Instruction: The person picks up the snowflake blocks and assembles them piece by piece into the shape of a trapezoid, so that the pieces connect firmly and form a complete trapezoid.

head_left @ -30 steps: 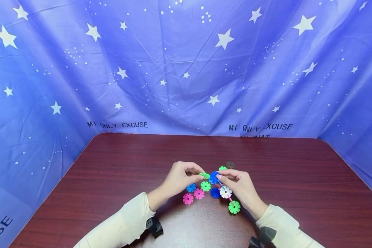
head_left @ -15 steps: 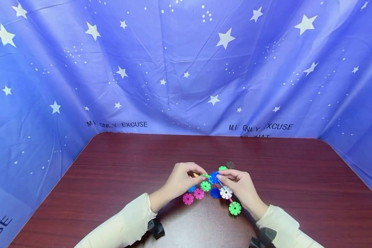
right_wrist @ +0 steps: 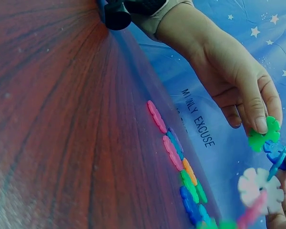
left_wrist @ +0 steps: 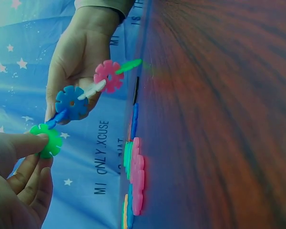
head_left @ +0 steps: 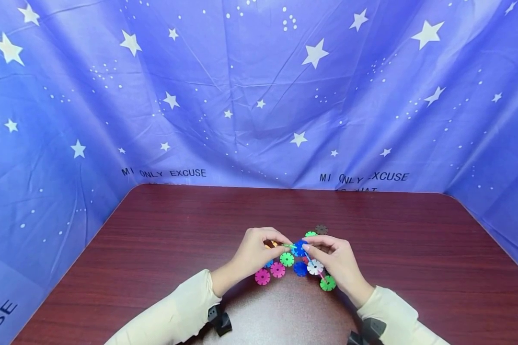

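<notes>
My left hand (head_left: 254,249) pinches a green notched disc (left_wrist: 48,141) between thumb and fingers. My right hand (head_left: 338,261) holds the dark blue disc (head_left: 301,247) at the upper end of a chain of interlocking snowflake discs. The green disc meets that dark blue one edge to edge, at an angle. Down the chain follow a light blue disc (left_wrist: 71,103), a white disc (head_left: 315,267), a pink disc (left_wrist: 108,76) and a green end disc (head_left: 328,283). In the left wrist view the chain hangs raised beside the tabletop. My right fingertips are partly hidden by it.
Loose discs lie flat on the dark red wooden table (head_left: 177,230) under and between the hands: pink (head_left: 262,276), green (head_left: 286,259), dark blue (head_left: 300,269), brown (head_left: 321,229) and several more. A blue star-printed curtain (head_left: 259,96) stands behind the table.
My left hand has moved slightly right, bringing the green disc from flat beside the dark blue disc to edge-on against it. The chain's green lower end dipped, then swung up a little.
</notes>
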`<state>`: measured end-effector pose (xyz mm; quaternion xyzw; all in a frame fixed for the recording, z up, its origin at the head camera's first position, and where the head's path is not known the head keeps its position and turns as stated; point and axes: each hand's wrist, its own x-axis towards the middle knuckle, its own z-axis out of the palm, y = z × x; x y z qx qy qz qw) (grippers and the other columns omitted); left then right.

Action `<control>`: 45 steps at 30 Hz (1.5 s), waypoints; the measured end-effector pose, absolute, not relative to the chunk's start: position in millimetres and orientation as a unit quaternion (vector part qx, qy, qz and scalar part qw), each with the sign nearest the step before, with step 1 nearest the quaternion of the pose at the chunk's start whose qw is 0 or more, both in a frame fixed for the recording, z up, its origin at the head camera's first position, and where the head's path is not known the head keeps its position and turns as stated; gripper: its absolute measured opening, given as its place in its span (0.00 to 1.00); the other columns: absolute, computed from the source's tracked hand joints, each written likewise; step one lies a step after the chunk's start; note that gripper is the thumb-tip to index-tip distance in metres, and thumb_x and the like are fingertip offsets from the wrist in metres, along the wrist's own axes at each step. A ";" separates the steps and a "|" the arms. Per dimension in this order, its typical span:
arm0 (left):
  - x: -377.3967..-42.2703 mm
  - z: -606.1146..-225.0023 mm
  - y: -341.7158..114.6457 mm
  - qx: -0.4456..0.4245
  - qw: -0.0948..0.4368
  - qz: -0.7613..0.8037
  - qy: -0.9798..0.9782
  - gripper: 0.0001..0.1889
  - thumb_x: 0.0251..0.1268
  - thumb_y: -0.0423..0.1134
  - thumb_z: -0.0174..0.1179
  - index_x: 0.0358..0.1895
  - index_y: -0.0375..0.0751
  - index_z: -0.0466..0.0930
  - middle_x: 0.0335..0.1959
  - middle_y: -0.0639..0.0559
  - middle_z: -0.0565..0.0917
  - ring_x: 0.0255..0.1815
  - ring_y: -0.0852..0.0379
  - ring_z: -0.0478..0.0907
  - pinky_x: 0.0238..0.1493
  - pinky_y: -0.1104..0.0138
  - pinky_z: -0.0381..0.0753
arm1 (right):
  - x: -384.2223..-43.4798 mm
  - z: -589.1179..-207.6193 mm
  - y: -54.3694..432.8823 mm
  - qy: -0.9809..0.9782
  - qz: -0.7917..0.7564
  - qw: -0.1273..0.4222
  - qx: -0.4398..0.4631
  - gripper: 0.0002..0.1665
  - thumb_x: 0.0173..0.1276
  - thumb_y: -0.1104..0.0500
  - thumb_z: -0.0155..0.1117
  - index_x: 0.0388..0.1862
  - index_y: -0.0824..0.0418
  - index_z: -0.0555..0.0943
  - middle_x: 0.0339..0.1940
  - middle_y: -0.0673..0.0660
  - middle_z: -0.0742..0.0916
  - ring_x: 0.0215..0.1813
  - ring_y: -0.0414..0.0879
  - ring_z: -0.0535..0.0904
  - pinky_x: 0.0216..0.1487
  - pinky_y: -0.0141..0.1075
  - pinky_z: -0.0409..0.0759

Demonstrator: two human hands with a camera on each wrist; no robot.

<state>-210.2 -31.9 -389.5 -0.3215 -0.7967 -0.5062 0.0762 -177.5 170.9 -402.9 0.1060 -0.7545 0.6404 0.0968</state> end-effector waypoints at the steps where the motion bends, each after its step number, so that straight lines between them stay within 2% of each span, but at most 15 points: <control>1: -210.6 -389.7 -32.0 -0.321 0.076 -0.508 -0.795 0.04 0.52 0.32 0.69 0.31 0.44 0.88 0.29 0.56 0.86 0.26 0.67 0.76 0.27 0.71 0.80 | -177.4 -402.8 171.0 -0.751 0.643 0.096 0.114 0.13 0.59 0.67 0.67 0.41 0.75 0.82 0.28 0.49 0.87 0.27 0.38 0.82 0.30 0.30 0.81; 9: -211.7 -390.7 -33.0 -0.316 0.074 -0.517 -0.792 0.04 0.50 0.32 0.70 0.31 0.42 0.89 0.27 0.55 0.86 0.23 0.67 0.75 0.25 0.68 0.81 | -178.9 -401.5 173.6 -0.758 0.638 0.073 0.115 0.12 0.58 0.68 0.68 0.40 0.75 0.82 0.23 0.48 0.86 0.23 0.39 0.80 0.26 0.32 0.81; 17: -210.2 -389.8 -31.6 -0.315 0.079 -0.526 -0.786 0.05 0.49 0.31 0.71 0.31 0.40 0.89 0.23 0.54 0.85 0.17 0.61 0.72 0.20 0.73 0.76 | -179.9 -402.3 173.1 -0.749 0.656 0.046 0.087 0.12 0.58 0.69 0.67 0.38 0.78 0.81 0.18 0.47 0.82 0.21 0.39 0.76 0.23 0.31 0.77; 24: -210.2 -391.6 -29.7 -0.314 0.082 -0.543 -0.774 0.04 0.49 0.30 0.71 0.31 0.38 0.89 0.22 0.53 0.84 0.16 0.67 0.68 0.19 0.75 0.72 | -178.5 -401.1 172.1 -0.738 0.668 0.047 0.084 0.13 0.58 0.69 0.67 0.38 0.80 0.80 0.18 0.48 0.82 0.21 0.38 0.75 0.23 0.30 0.77; 32: -211.0 -395.3 -27.8 -0.331 0.084 -0.550 -0.762 0.03 0.48 0.29 0.71 0.28 0.39 0.89 0.22 0.52 0.84 0.19 0.70 0.69 0.20 0.73 0.74 | -176.6 -400.2 169.8 -0.739 0.668 0.042 0.076 0.13 0.59 0.70 0.66 0.38 0.80 0.80 0.24 0.46 0.85 0.21 0.38 0.76 0.25 0.30 0.78; 36: -209.9 -395.3 -28.9 -0.311 0.058 -0.565 -0.762 0.04 0.48 0.30 0.71 0.29 0.39 0.89 0.24 0.50 0.86 0.21 0.68 0.73 0.22 0.73 0.76 | -177.4 -400.9 170.5 -0.744 0.663 0.031 0.076 0.13 0.59 0.69 0.66 0.39 0.80 0.80 0.25 0.46 0.85 0.22 0.37 0.76 0.27 0.30 0.79; 43: -212.2 -395.8 -38.5 -0.282 -0.028 -0.591 -0.755 0.06 0.51 0.31 0.70 0.34 0.36 0.88 0.29 0.48 0.87 0.25 0.56 0.82 0.29 0.69 0.82 | -178.3 -401.6 170.7 -0.753 0.655 0.008 0.065 0.15 0.59 0.66 0.68 0.41 0.76 0.81 0.25 0.49 0.85 0.24 0.40 0.78 0.30 0.32 0.80; 45: -215.7 -397.5 -43.9 -0.280 -0.043 -0.591 -0.755 0.08 0.51 0.31 0.70 0.36 0.34 0.87 0.32 0.46 0.87 0.28 0.55 0.83 0.31 0.68 0.83 | -177.9 -401.6 170.6 -0.753 0.655 0.003 0.060 0.15 0.59 0.66 0.68 0.42 0.76 0.81 0.25 0.49 0.85 0.24 0.40 0.78 0.30 0.33 0.81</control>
